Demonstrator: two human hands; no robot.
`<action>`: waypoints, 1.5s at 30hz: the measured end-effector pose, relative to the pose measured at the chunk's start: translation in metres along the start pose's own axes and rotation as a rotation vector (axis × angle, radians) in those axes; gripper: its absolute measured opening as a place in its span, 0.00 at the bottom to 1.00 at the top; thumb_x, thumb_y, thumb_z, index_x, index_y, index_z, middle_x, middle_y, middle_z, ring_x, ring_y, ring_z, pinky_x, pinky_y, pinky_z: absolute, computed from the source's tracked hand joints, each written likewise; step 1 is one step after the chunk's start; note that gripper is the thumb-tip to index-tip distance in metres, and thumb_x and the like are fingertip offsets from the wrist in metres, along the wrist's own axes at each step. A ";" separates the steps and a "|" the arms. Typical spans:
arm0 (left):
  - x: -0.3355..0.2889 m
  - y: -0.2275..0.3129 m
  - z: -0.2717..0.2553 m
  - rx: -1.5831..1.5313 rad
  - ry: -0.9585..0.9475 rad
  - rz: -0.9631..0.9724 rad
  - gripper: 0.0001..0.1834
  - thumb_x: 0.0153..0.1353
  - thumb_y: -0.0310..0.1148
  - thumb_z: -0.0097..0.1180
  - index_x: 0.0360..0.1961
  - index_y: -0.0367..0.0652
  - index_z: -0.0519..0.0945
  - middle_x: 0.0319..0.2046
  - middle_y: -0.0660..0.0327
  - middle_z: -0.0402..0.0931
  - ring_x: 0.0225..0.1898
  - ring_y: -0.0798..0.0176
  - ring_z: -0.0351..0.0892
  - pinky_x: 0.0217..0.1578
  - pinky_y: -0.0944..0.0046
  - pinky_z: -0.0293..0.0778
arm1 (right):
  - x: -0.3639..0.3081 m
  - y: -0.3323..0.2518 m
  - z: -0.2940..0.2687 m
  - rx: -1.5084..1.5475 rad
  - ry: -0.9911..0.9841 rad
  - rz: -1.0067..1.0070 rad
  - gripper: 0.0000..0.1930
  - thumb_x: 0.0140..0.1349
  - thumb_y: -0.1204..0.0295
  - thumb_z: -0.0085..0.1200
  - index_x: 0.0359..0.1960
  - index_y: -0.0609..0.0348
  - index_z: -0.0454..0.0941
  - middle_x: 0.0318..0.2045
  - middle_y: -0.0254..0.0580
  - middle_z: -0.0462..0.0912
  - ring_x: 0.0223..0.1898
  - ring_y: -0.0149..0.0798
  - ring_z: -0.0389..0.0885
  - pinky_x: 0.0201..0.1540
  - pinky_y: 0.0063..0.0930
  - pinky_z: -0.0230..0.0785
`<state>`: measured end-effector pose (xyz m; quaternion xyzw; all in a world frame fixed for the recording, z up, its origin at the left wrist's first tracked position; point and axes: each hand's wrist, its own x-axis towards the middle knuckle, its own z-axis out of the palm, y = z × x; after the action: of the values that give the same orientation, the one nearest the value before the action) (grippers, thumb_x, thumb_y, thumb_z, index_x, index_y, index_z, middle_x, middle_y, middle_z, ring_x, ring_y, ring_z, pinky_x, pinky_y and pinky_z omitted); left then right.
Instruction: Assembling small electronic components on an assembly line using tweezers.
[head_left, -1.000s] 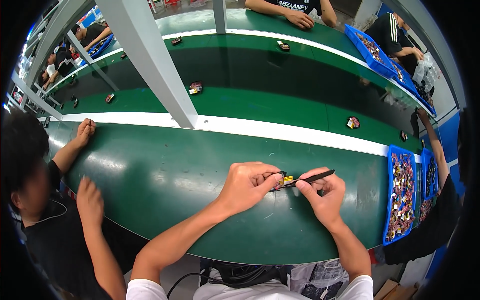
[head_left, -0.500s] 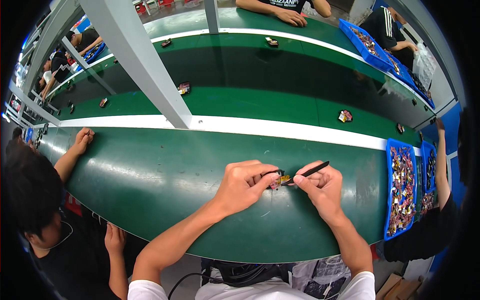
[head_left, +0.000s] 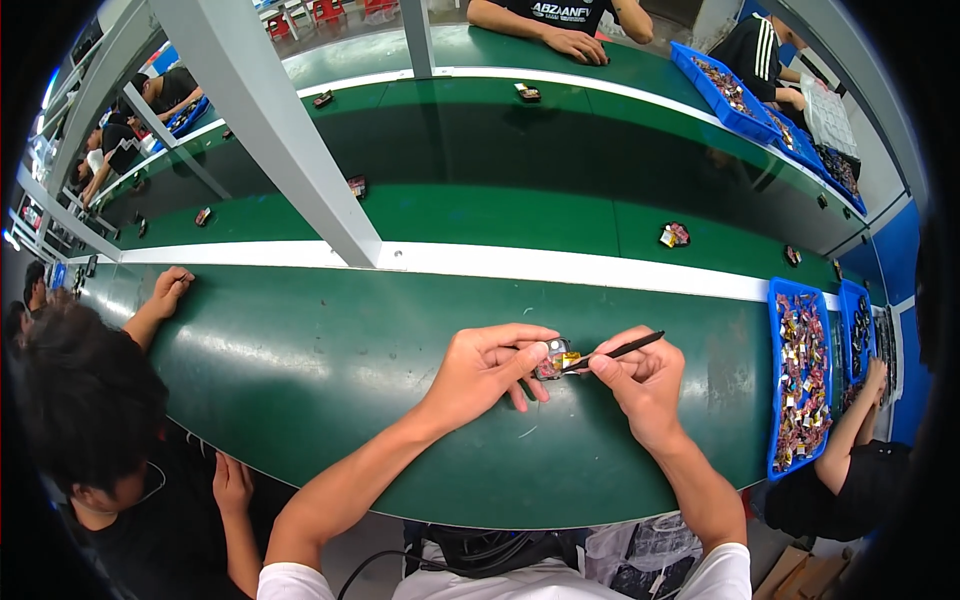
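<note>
My left hand point(head_left: 478, 375) pinches a small electronic device point(head_left: 549, 366) between thumb and fingers, just above the green table. The device has a dark casing, with a yellow patch and reddish parts showing inside; finer detail is too small to read. My right hand point(head_left: 648, 390) grips a thin black pen-shaped tool point(head_left: 637, 344) like a pencil. Its tip points left and meets the yellow patch at the device's right side, though contact cannot be told for certain. The tool's back end sticks out up and right past my fingers.
A blue tray point(head_left: 773, 390) heaped with small wired parts stands at the right; a second blue tray point(head_left: 846, 330) is beyond it. Behind a white rail point(head_left: 560, 275), a green conveyor belt point(head_left: 480, 215) carries scattered devices. A grey post point(head_left: 270, 130) rises left. Co-workers sit around.
My left hand's lower fingers have spread below the device, showing more of its face. The tool lies slightly flatter. Devices on the belt have shifted left. The right-hand co-worker's arm has come down.
</note>
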<state>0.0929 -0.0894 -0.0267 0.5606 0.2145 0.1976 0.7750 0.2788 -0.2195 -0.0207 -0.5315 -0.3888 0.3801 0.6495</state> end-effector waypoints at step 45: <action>-0.002 -0.005 0.009 0.002 0.096 0.017 0.14 0.69 0.25 0.56 0.51 0.25 0.79 0.29 0.55 0.85 0.25 0.69 0.84 0.21 0.72 0.76 | -0.009 0.001 0.008 -0.455 0.040 -0.392 0.07 0.55 0.81 0.69 0.33 0.64 0.82 0.27 0.40 0.88 0.13 0.17 0.67 0.18 0.14 0.54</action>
<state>0.0965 -0.0995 -0.0283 0.5531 0.2470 0.2307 0.7615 0.2679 -0.2246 -0.0214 -0.5855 -0.5462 0.1401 0.5825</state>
